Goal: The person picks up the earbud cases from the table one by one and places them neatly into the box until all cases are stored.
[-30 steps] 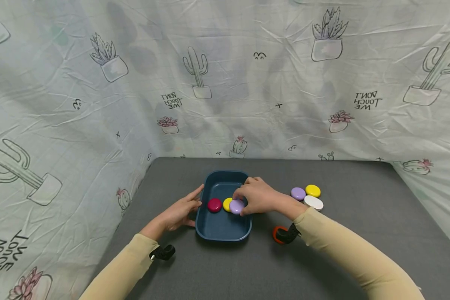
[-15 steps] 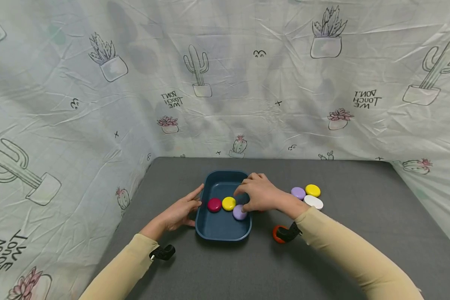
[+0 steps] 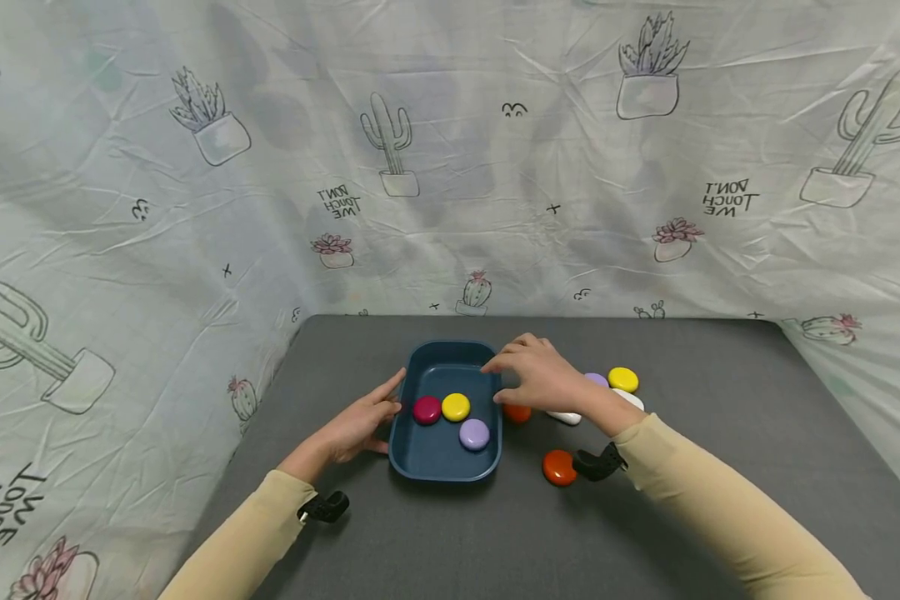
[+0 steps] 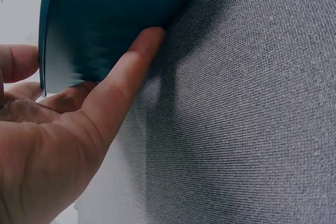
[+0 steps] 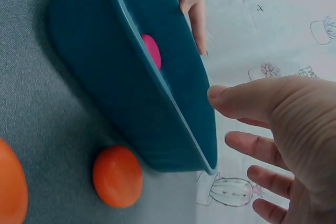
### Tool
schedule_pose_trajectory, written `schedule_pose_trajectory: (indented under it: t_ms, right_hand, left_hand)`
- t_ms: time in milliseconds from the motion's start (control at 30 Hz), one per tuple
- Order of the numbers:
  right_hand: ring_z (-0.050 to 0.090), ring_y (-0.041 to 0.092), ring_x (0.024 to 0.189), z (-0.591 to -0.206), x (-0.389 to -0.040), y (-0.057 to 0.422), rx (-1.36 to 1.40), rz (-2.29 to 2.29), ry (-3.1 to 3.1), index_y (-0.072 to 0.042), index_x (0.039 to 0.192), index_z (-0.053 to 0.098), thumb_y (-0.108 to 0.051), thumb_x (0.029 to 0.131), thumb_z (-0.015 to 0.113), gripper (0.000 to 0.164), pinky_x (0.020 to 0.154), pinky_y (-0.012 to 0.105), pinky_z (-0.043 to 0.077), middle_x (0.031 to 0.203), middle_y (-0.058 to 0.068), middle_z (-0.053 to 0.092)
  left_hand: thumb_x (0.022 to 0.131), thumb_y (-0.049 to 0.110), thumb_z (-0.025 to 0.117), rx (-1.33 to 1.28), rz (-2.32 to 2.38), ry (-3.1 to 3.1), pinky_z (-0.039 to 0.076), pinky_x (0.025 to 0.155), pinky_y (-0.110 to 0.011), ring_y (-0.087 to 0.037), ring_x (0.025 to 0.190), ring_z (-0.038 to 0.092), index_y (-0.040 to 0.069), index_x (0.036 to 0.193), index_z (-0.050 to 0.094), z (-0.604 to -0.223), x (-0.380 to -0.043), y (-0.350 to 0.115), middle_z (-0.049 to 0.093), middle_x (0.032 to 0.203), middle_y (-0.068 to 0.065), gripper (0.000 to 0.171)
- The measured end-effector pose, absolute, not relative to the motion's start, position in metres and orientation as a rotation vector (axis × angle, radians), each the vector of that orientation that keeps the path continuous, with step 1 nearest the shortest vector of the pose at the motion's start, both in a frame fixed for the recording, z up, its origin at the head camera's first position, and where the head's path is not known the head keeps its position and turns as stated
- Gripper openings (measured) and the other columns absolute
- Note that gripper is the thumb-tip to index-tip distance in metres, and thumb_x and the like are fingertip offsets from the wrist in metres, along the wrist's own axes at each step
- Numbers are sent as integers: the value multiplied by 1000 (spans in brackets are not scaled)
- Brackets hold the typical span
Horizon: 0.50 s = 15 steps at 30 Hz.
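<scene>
A dark blue rectangular box [image 3: 438, 463] holds three round, glossy, button-like pieces: a crimson one [image 3: 427, 410], a yellow one [image 3: 455, 407] and a purple one [image 3: 474, 434]. My left hand [image 3: 356, 427] rests along the box's left side with extended fingers. In the left wrist view its thumb [image 4: 123, 80] touches the outer wall. Over the right rim hovers my right hand [image 3: 542, 375], fingers spread and nothing between them. An orange-red piece [image 3: 517, 413] lies under that hand, beside the box. The right wrist view shows the gap between thumb and fingers.
Right of the box lie another orange-red piece [image 3: 558, 468], a yellow one [image 3: 623, 380], a white one [image 3: 630, 398], and a purple one [image 3: 597, 379] partly behind the forearm. Another white piece [image 3: 567, 417] shows below the wrist. A patterned cloth [image 3: 450, 167] hangs behind the grey table [image 3: 435, 542].
My right hand has let go of the purple piece, now lying lower right inside the box, and has risen back toward the right rim. The left hand stays against the box.
</scene>
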State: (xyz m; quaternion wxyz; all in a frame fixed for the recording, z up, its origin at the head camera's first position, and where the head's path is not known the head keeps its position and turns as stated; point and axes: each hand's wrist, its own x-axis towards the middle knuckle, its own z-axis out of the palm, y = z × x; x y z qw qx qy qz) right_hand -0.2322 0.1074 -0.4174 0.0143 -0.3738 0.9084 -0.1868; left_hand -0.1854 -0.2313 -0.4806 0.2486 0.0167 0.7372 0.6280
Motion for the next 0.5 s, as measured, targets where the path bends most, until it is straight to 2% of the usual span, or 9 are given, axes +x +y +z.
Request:
schedule_pose_trajectory:
  t_ms: [167, 500]
  right_hand:
    - [44, 27, 124, -417, -234, 117, -1150, -652, 2834, -24, 127, 73, -33, 88, 81, 40, 102, 54, 35, 117, -4, 68]
    - [44, 29, 126, -410, -232, 149, -1115, -805, 2847, -21, 130, 72, -31, 89, 81, 43, 103, 58, 31, 120, -3, 67]
  left_hand:
    - [110, 18, 42, 44, 1711, 2008, 56, 82, -56, -50, 147, 25, 41, 164, 16, -482, -186, -231, 9, 168, -20, 65]
    - [110, 18, 40, 31, 1722, 2002, 56, 83, -57, -49, 146, 28, 41, 164, 15, -481, -185, -227, 13, 167, -21, 64]
